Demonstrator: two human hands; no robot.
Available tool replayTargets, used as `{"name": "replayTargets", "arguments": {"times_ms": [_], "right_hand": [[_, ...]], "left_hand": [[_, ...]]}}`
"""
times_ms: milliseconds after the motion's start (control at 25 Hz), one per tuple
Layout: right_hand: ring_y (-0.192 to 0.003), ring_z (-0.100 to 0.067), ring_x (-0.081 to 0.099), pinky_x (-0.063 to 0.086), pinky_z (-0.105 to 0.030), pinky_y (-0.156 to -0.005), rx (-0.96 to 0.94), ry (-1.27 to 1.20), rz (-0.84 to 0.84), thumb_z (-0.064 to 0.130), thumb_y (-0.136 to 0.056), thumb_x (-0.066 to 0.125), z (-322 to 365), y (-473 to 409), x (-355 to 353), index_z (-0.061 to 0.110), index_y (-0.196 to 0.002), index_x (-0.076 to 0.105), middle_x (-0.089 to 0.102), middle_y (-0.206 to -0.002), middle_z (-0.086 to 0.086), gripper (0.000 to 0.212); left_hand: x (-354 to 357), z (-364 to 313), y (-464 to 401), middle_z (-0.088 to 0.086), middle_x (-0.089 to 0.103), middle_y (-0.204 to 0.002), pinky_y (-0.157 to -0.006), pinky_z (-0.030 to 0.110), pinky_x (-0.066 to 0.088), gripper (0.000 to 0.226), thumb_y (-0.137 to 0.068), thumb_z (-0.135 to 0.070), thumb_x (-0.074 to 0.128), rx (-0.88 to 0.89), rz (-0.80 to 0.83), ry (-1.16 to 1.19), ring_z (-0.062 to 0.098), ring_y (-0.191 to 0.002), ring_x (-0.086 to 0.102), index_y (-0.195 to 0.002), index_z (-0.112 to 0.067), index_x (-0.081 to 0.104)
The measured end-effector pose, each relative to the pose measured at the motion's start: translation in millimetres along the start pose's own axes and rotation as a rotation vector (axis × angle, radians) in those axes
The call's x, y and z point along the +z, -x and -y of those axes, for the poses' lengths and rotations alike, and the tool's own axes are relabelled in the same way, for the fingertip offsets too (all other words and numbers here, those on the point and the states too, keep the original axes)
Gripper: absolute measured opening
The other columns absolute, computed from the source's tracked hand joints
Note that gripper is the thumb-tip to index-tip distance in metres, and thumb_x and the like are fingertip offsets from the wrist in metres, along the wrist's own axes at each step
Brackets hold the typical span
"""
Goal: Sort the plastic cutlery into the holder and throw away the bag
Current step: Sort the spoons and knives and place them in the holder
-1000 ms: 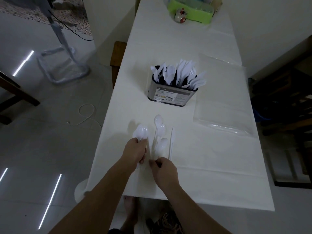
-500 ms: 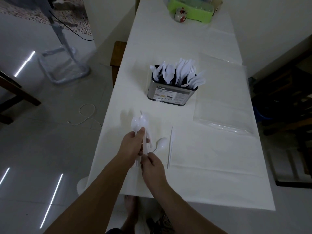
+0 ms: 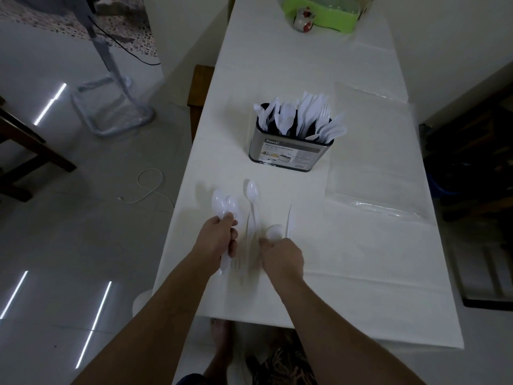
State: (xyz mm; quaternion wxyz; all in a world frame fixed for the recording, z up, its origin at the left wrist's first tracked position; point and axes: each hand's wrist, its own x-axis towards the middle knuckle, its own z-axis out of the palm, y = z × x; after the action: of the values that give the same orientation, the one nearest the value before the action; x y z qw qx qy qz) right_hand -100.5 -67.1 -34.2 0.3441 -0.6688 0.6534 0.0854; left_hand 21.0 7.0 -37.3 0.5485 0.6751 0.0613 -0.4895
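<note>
My left hand grips a small bunch of white plastic spoons by their handles, bowls pointing away from me. Just to its right one white spoon lies on the table with its bowl far from me. My right hand is curled over the handle end of another spoon; whether it pinches the handle is hidden. A white plastic knife lies beside that. The metal cutlery holder stands mid-table, full of white cutlery. The clear plastic bag lies flat to its right.
The long table has a white cloth. A green container and a small ceramic figure stand at its far end. A wooden chair stands against the table's left side. A cable lies on the tiled floor.
One spoon that was up by my left hand's bunch now lies on the table. My right hand has moved right, onto the spoon next to the knife.
</note>
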Motion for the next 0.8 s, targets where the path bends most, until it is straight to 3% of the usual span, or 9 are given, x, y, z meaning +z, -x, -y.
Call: {"name": "replayTargets", "arguments": {"times_ms": [80, 200, 320, 480, 640, 800], "right_hand": [[-0.059, -0.015, 0.057, 0.037, -0.021, -0.045, -0.019, -0.008, 0.022, 0.041, -0.092, 0.057, 7, -3, 0, 0.016, -0.081, 0.056, 0.057, -0.068, 0.004, 0.028], [-0.056, -0.024, 0.068, 0.057, -0.029, -0.048, 0.043, -0.164, 0.060, 0.023, -0.087, 0.055, 8, -8, 4, 0.007, -0.079, 0.065, 0.069, -0.069, -0.008, 0.020], [-0.058, -0.024, 0.066, 0.062, -0.041, -0.060, 0.020, -0.297, 0.048, 0.023, -0.081, 0.057, 7, -4, -1, 0.011, -0.072, 0.064, 0.068, -0.067, -0.007, 0.017], [-0.060, -0.012, 0.054, 0.036, -0.018, -0.050, -0.202, -0.211, -0.060, 0.022, -0.084, 0.060, 11, 8, -17, 0.019, -0.073, 0.052, 0.058, -0.065, 0.005, 0.014], [-0.065, -0.004, 0.060, 0.040, -0.010, -0.053, -0.407, -0.154, -0.011, 0.023, -0.088, 0.065, 29, 18, -18, 0.020, -0.081, 0.060, 0.064, -0.073, 0.011, 0.009], [-0.072, 0.005, 0.061, 0.041, -0.001, -0.056, -0.459, -0.195, 0.008, 0.025, -0.093, 0.063, 36, 18, -11, 0.025, -0.092, 0.066, 0.065, -0.082, 0.016, 0.003]], "left_hand": [[-2, 1, 1, 0.006, 0.047, -0.059, -0.045, 0.028, 0.037, 0.022, -0.100, -0.024, 0.050, -0.007, 0.045, 0.024, 0.018, -0.045, 0.043, -0.095, -0.005, 0.059], [-1, 4, 2, 0.012, 0.056, -0.066, -0.050, 0.032, 0.044, 0.021, -0.098, -0.018, 0.053, 0.012, 0.081, -0.011, 0.021, -0.051, 0.051, -0.089, -0.001, 0.061], [0, 4, 3, 0.010, 0.059, -0.066, -0.054, 0.035, 0.046, 0.026, -0.100, -0.024, 0.051, 0.032, 0.074, -0.034, 0.023, -0.053, 0.056, -0.095, -0.001, 0.062], [6, 4, 5, 0.006, 0.050, -0.062, -0.047, 0.030, 0.038, 0.026, -0.100, -0.025, 0.048, 0.049, 0.091, -0.086, 0.019, -0.045, 0.045, -0.092, -0.003, 0.059], [14, 2, 8, 0.010, 0.059, -0.071, -0.054, 0.033, 0.043, 0.027, -0.101, -0.023, 0.043, 0.032, 0.111, -0.113, 0.021, -0.059, 0.054, -0.097, -0.003, 0.061], [7, 1, 10, 0.016, 0.061, -0.081, -0.064, 0.037, 0.046, 0.029, -0.100, -0.021, 0.041, 0.030, 0.106, -0.091, 0.026, -0.071, 0.056, -0.099, 0.001, 0.060]]}}
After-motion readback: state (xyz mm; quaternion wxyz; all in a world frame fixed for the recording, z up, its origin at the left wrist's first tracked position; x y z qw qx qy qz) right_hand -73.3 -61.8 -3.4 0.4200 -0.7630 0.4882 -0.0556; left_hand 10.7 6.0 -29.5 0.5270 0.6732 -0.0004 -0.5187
